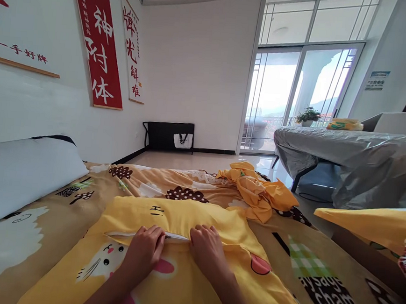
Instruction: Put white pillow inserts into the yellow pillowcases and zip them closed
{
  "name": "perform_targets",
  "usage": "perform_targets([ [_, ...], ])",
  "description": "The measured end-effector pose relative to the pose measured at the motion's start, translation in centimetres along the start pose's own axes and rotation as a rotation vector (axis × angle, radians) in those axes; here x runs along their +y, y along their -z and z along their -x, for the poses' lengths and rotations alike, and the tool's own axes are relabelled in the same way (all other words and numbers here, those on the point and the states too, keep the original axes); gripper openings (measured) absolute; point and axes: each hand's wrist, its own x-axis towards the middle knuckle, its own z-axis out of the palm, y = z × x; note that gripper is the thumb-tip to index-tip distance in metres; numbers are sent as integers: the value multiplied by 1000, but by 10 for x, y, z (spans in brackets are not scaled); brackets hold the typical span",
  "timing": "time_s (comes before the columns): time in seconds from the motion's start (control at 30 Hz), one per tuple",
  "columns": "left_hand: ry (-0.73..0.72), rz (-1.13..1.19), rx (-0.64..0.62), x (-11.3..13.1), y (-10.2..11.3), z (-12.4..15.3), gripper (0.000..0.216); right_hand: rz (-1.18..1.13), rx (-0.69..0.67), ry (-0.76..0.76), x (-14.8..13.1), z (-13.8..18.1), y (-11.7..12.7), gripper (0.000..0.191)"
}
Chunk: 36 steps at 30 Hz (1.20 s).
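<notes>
Two bare hands work on one yellow pillowcase that lies flat across the middle of the bed, nearest the viewer, its single white zipper running crosswise between them. The left hand has its fingers curled closed on the pillowcase at the zipper line, beside the pull; the right hand grips the fabric at the zipper's other side, its fingertips hidden underneath. One white rabbit face is printed left of the left hand. Beneath spreads one brown patterned bedsheet. One white pillow lies along the left side, and one crumpled heap of orange-yellow cloth sits beyond the pillowcase, to the right. Another yellow fabric piece shows at the right edge. Farther off, one plastic-covered table bears one potted plant and one yellow packet. Three hanging scrolls line the left wall; by the back wall, one white bag stands against one black panel, left of the two-panel glass sliding door.
</notes>
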Motion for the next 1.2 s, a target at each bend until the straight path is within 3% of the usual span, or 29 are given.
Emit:
perform_targets([
  [0.13,15,47,21,-6,-5,3,30,-19,189,48,-26,1,-20,16],
  [0.23,1,34,26,-6,-8,2,30,-47,251,118,-37,-2,-38,10],
  [0.47,14,-55,27,-19,1,3,31,-20,308,175,-25,-8,-53,15],
  [0.83,110,2,140,-78,18,23,30,-54,289,167,-25,-8,-53,18],
  [1.2,169,17,118,-94,24,30,29,-88,293,162,-23,-8,-54,19],
])
